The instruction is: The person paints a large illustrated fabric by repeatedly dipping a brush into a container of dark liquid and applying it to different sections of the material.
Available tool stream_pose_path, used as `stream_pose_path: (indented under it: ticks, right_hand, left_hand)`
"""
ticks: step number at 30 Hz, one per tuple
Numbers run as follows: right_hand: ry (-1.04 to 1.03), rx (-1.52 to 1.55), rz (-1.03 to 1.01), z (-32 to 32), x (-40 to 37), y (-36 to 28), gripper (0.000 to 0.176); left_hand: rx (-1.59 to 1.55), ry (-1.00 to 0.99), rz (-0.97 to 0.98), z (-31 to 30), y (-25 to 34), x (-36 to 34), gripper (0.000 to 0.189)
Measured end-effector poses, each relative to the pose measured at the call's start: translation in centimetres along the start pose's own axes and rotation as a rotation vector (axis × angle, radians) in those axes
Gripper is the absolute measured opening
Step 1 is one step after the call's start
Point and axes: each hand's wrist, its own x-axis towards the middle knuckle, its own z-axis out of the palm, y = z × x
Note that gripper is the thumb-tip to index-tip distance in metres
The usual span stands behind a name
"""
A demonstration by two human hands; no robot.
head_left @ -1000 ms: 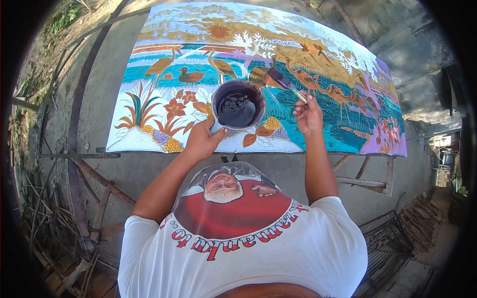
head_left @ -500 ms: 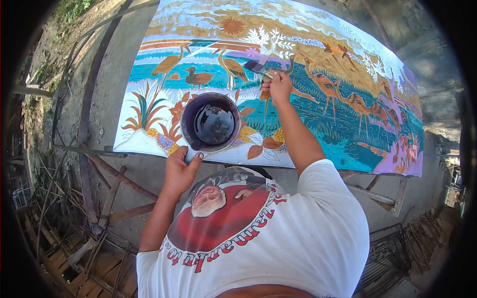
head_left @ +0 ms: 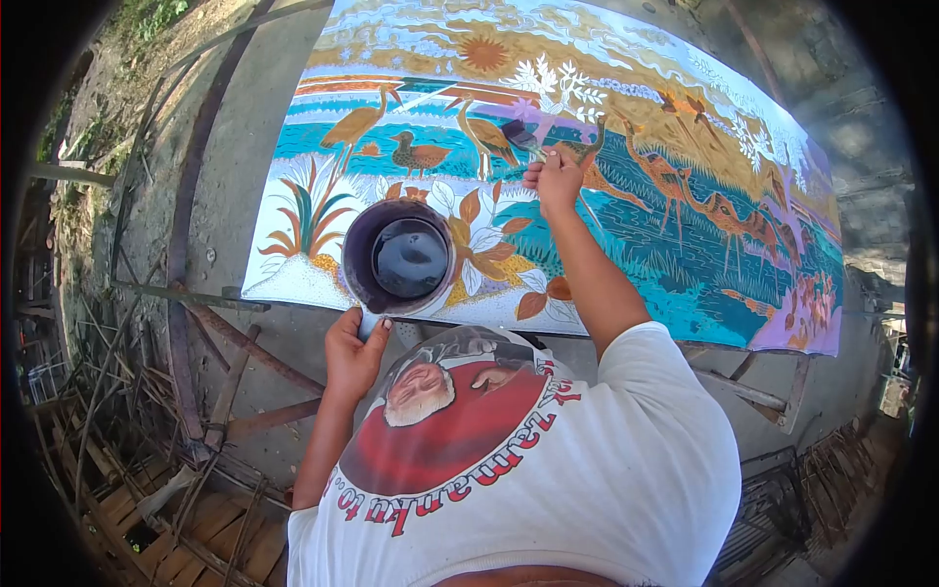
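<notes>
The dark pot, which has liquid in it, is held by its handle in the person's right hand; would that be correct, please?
Not quite: the head view shows the left hand, not the right, holding the dark pot by its handle, with liquid in it.

A canvas (head_left: 675, 284) lies before the person. Above its near left part is a pot (head_left: 358, 256), liquid (head_left: 411, 258) inside. Farther out, right of the pot, a brush (head_left: 524, 140) is over the canvas's middle. Sticks (head_left: 90, 430) lie to the person's left.

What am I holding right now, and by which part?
Your left hand holds the pot by its handle; your right hand holds the brush by its handle.
</notes>
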Motion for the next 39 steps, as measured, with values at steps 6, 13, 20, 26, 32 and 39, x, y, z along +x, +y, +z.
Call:
stream_pose_path:
  ticks: [6, 13, 20, 26, 32, 39]
  right_hand:
    - [0.042, 0.062, 0.022, 3.1, -0.3, 0.9, 0.031]
    - [0.095, 0.058, -0.019, 10.1, -3.6, 1.1, 0.028]
    - [0.229, 0.019, -0.093, 10.9, -4.7, 2.1, 0.031]
    - [0.145, 0.020, -0.046, 15.1, -6.3, 1.3, 0.030]
    - [0.197, -0.092, -0.090, 15.0, -5.0, 1.6, 0.030]
    - [-0.018, -0.049, -0.013, 23.3, -6.0, 2.3, 0.029]
  left_hand:
    - [0.061, -0.042, 0.082, -3.7, -1.1, 1.6, 0.034]
    - [0.077, -0.092, 0.132, -9.3, -3.6, 3.1, 0.038]
    - [0.099, -0.134, 0.169, -14.8, -5.6, 3.6, 0.035]
    - [0.086, -0.158, 0.153, -17.2, -7.9, 3.4, 0.030]
    - [0.043, -0.134, 0.130, -16.9, -8.0, 3.2, 0.017]
    - [0.035, -0.064, 0.040, -15.4, -6.1, 3.4, 0.026]
